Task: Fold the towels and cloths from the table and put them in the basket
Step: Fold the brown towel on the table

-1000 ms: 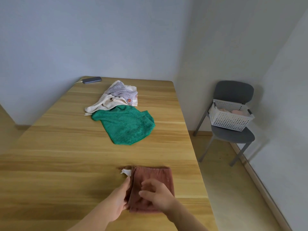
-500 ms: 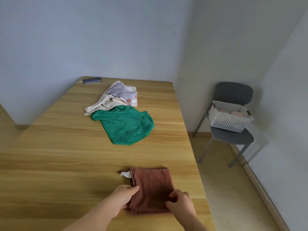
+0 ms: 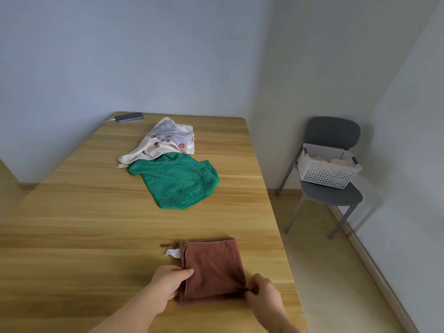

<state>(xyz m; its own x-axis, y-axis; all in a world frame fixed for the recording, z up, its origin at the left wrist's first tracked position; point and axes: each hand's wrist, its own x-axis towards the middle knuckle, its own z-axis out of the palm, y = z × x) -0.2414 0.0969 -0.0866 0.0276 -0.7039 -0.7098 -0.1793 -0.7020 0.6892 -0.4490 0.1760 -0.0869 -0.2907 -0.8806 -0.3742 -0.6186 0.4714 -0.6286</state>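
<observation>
Head view, near edge of the tabletop (image 3: 84, 236). I see the brown towel (image 3: 213, 267) lying folded into a rough rectangle, flat on the wood close to the tabletop's right edge. A white label (image 3: 171, 253) sticks out at its far left corner.

My left hand (image 3: 168, 283) meets the towel's left edge. Its grip is closed on that edge, with the thumb laid over the top of the cloth and the fingers tucked at the fold. My right hand (image 3: 263, 295) is at the near right corner, its grip a tight pinch, fingers curled round the bunched corner.

Further along the tabletop the green towel (image 3: 177, 180) lies loose and unfolded. Beyond it and touching it, a cream cloth (image 3: 146, 151) is heaped together with a lilac patterned cloth (image 3: 171, 133). A dark phone (image 3: 129, 116) with a cable (image 3: 109, 120) plugged in sits at the far left corner.

The white basket (image 3: 324, 173) stands on the seat of a grey chair (image 3: 332, 131) to the right, well apart from the tabletop. Some pinkish folded pieces (image 3: 336, 161) show inside it.
</observation>
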